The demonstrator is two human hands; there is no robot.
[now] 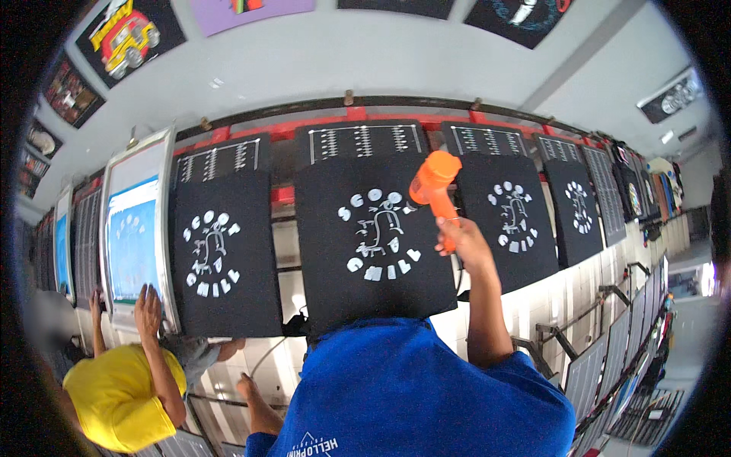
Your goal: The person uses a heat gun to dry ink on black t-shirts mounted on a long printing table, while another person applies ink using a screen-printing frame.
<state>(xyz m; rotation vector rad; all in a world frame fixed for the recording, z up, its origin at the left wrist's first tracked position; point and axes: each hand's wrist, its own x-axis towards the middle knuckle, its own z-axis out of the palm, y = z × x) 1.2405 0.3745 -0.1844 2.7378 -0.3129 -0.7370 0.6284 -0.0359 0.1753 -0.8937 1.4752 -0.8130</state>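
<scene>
My right hand (466,242) is wrapped round the handle of an orange heat gun (434,179), held above the gap between two black T-shirts. Its metal nozzle points left and down, over the edge of the middle T-shirt (327,282), which lies flat on a board in front of me and bears a white print of round lettering and a figure. Low on the left, my left hand (247,387) hangs beside my body, its fingers seeming closed where a thin dark cord (266,352) reaches it. The fingers are small and unclear.
Similar printed T-shirts lie to the left (228,305) and right (506,266) on a row of boards. A co-worker in a yellow shirt (122,388) touches a framed blue screen (133,236) at left. Grey panels (586,377) stand at lower right.
</scene>
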